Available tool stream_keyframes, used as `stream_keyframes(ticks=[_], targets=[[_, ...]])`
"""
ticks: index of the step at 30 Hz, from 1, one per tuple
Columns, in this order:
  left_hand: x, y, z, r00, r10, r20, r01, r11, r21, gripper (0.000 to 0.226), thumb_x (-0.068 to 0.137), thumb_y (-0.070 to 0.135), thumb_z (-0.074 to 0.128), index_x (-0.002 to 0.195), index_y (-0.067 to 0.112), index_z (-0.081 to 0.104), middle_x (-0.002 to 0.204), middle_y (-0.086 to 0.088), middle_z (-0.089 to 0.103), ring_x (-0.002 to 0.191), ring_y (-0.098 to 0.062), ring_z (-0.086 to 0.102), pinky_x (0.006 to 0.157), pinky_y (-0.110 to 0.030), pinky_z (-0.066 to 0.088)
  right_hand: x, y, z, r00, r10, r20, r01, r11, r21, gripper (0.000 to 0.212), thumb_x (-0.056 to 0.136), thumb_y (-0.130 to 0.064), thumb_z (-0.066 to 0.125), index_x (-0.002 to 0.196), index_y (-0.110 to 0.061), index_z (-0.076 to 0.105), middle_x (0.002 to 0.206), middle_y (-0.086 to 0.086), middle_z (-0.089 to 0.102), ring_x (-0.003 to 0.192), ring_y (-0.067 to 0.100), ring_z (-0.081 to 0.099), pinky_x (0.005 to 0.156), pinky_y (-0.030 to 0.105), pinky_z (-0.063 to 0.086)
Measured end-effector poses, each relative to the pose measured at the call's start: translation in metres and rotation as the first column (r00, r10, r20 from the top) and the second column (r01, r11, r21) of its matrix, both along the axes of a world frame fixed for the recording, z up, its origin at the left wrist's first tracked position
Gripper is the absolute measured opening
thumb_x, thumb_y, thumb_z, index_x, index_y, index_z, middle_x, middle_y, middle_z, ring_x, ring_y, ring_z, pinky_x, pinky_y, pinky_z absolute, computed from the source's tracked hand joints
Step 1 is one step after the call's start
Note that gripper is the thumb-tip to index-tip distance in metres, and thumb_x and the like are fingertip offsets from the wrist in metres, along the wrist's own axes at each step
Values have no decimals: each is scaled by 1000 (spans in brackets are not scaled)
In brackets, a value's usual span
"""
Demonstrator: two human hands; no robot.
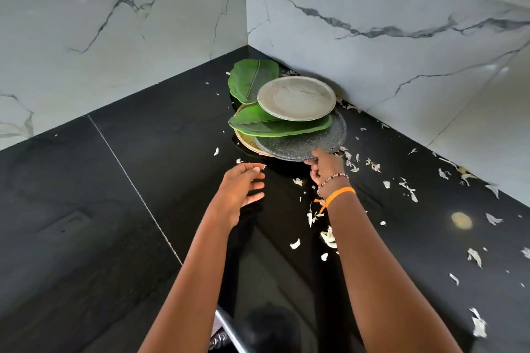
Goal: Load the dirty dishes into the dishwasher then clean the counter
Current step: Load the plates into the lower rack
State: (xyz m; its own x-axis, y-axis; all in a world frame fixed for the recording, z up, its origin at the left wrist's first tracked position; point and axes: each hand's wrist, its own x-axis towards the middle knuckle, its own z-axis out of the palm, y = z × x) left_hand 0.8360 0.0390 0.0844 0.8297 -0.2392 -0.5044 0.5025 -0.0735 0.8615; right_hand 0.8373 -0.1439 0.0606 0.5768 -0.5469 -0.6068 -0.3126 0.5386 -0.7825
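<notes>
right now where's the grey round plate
In the head view the grey round plate tops the stack in the far counter corner, resting on a green leaf plate, beside the marble wall.

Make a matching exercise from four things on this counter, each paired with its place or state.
Things:
1. grey plate
2. speckled plate
3. left hand
4. scraps

States:
A. strewn over the counter
B. pinched at its near rim by the right hand
C. top of the stack
D. open, holding nothing

Pairs: 1-C, 2-B, 3-D, 4-A
</notes>
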Motion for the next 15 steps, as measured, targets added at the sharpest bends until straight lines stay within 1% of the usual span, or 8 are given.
stream_keyframes(ticks=[5, 7, 10, 11, 12, 13, 14, 15], targets=[[2, -13, -9, 987, -3, -159, -6, 998, -57, 15, 96, 23, 49, 108, 15, 54, 102, -3, 60, 100, -24, 60, 79, -38, 54, -50, 3, 2, 1000, 27, -13, -27, 999, 31, 22, 87, -8, 43, 66, -9, 40, 61, 8, 45, 23, 2, 30, 35, 11, 26], [1, -18, -14, 975, 44, -219, -65, 994, -90, 22, 93, 22, 55, 112, 12, 53, 106, -5, 61, 95, -23, 63, 73, -37, 55, -72, 3, 0, 997, 64, -45, -62, 997, 56, 24, 87, -7, 43, 64, -10, 40, 61, 6, 42, 24, 3, 30, 34, 12, 27], [-4, -20, -26, 953, 213, -217, -239, 966, -101, 18, 91, 4, 54, 107, 12, 53, 107, -8, 62, 85, -17, 61, 63, -32, 53, -91, -1, 3, 980, 177, -86, -173, 984, 50, 23, 89, -9, 45, 66, -11, 42, 56, 5, 44, 26, 4, 31, 33, 11, 27], [-6, -19, -29, 949, 234, -211, -261, 959, -107, 19, 91, 0, 51, 105, 13, 53, 107, -8, 62, 85, -17, 61, 63, -32, 52, -93, -3, 6, 964, 227, -141, -234, 971, -39, 18, 89, -11, 47, 71, -10, 44, 58, 4, 45, 30, 5, 34, 36, 13, 31], [-8, -17, -30, 948, 242, -208, -268, 957, -111, 21, 91, -3, 50, 105, 13, 52, 105, -7, 62, 86, -17, 60, 64, -32, 52, -93, -3, 9, 937, 254, -239, -304, 931, -202, 11, 88, -15, 50, 81, -9, 45, 65, 5, 48, 39, 9, 42, 44, 18, 37], [-9, -14, -31, 948, 246, -203, -270, 957, -103, 24, 91, -4, 49, 107, 13, 52, 103, -6, 62, 85, -17, 60, 64, -32, 52, -93, -2, 11, 911, 222, -348, -360, 841, -403, 17, 87, -20, 54, 96, -9, 45, 80, 6, 51, 54, 16, 51, 57, 26, 40], [-10, -11, -31, 949, 249, -194, -271, 958, -93, 26, 91, -4, 49, 110, 14, 52, 101, -5, 62, 84, -16, 60, 65, -33, 52, -93, -1, 15, 891, 125, -436, -393, 693, -604, 34, 86, -24, 57, 112, -10, 40, 99, 8, 51, 73, 26, 57, 68, 32, 38], [-11, -9, -32, 950, 253, -184, -272, 959, -85, 28, 91, -4, 48, 112, 14, 51, 98, -3, 62, 83, -16, 60, 67, -33, 52, -89, 2, 22, 891, 38, -452, -393, 564, -727, 46, 86, -26, 58, 123, -11, 34, 118, 9, 47, 89, 33, 58, 73, 35, 36]])
